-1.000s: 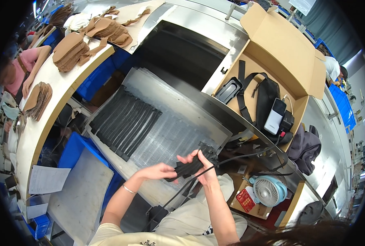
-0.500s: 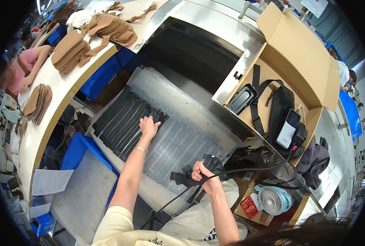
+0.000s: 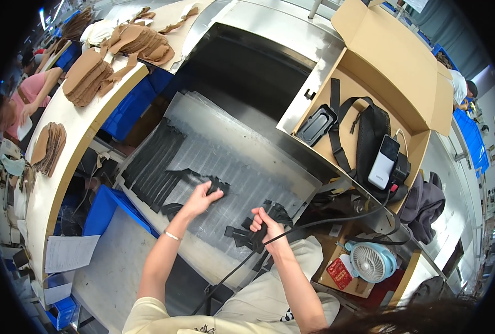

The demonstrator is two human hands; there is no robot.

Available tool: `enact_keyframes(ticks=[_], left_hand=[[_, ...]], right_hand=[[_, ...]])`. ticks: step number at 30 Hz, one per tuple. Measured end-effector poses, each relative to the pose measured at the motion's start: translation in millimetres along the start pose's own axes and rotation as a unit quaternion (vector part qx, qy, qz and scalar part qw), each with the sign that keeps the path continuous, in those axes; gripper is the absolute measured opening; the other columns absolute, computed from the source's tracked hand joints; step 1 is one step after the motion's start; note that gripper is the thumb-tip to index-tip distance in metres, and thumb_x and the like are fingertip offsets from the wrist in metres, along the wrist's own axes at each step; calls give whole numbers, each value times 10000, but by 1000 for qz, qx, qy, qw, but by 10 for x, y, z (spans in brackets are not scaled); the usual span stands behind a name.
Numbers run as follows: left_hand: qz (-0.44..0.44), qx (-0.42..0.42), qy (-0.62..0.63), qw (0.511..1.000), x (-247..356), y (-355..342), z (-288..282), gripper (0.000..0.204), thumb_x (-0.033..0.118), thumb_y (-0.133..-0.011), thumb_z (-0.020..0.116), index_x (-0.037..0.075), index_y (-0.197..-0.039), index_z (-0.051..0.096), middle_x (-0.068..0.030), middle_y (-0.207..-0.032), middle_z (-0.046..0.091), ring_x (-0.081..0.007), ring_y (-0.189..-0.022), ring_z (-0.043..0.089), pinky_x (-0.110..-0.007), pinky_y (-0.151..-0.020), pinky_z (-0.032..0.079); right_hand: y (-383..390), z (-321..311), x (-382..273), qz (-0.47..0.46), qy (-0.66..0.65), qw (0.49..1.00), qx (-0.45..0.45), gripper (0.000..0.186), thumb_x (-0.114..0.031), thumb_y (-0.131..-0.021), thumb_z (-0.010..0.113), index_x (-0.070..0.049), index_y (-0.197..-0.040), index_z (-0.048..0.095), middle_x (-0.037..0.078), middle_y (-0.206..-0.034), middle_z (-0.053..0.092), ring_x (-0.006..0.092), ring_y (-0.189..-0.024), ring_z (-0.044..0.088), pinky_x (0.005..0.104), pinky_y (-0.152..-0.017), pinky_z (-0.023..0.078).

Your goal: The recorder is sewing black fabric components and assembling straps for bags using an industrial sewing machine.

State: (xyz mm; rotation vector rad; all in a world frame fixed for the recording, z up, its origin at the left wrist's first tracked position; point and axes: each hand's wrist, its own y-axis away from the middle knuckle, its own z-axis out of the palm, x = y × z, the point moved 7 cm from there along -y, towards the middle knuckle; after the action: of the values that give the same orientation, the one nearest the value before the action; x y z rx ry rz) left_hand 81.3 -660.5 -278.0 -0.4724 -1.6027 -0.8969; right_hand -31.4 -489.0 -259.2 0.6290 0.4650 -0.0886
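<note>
Two holds: black strip (image 3: 221, 184) pinched in left grip (image 3: 199, 199), black bundle (image 3: 279, 212) clasped in right grip (image 3: 270, 228); probably light, soft, floppy; best pinched near one end.

Solid black is shown by the narrow, flat fabric strips (image 3: 156, 161) laid in rows left of centre, and by the bunched black fabric strips (image 3: 242, 236) at lower centre. The cloudy grey, translucent plastic sheet (image 3: 253, 186) in mid-frame is streaked with paler lines. Matte brown is carried by the stacked, curved fabric pieces (image 3: 86, 78) at upper left, plain tan by the rectangular cardboard box (image 3: 392, 67) at upper right. At lower right, a round, light-blue plastic fan (image 3: 369, 263) is fronted in greyish white.
</note>
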Motion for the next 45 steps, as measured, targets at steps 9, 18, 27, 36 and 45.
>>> enact_keyframes(ticks=[9, 18, 27, 36, 45], left_hand=[[-1, 25, 159, 987, 199, 631, 430, 126, 35, -800, 663, 60, -785, 540, 53, -725, 530, -24, -661, 470, -199, -582, 392], [-93, 131, 298, 941, -26, 921, 206, 198, 266, -936, 497, 86, -1012, 466, -18, -851, 537, -83, -604, 507, -204, -461, 350], [-36, 176, 300, 937, -50, 1058, 169, 123, 136, -907, 538, 43, -986, 525, -47, -888, 619, -127, -773, 598, -264, -750, 471], [4, 163, 135, 977, -80, 1197, 59, 158, 43, -852, 598, -6, -1000, 626, -20, -898, 645, -68, -791, 581, -211, -714, 453], [250, 285, -546, 747, 724, 1103, -558, 458, -18, -709, 601, 13, -1160, 531, -131, -1104, 578, -263, -1024, 553, -352, -876, 440]], right_hand=[[-156, 270, 258, 21, 169, 985, -36, 288, -249, -839, 658, 0, -980, 621, -9, -766, 571, 80, -671, 514, 234, -626, 419], [-58, 233, 66, 10, -9, 999, -47, 274, -194, -906, 537, 12, -1086, 529, 108, -898, 611, 213, -848, 609, 380, -848, 495], [-71, 436, 366, 76, 69, 994, -21, 282, -182, -920, 516, 31, -1102, 541, 61, -843, 600, 141, -685, 553, 273, -649, 481], [-256, 633, 792, 122, 221, 968, -16, 372, -318, -820, 666, -6, -1018, 621, 107, -1076, 612, 161, -969, 588, 288, -820, 474], [-156, 754, 742, 153, 188, 964, -109, 343, -264, -862, 614, 44, -1013, 608, 148, -1011, 638, 189, -865, 625, 297, -774, 493]])
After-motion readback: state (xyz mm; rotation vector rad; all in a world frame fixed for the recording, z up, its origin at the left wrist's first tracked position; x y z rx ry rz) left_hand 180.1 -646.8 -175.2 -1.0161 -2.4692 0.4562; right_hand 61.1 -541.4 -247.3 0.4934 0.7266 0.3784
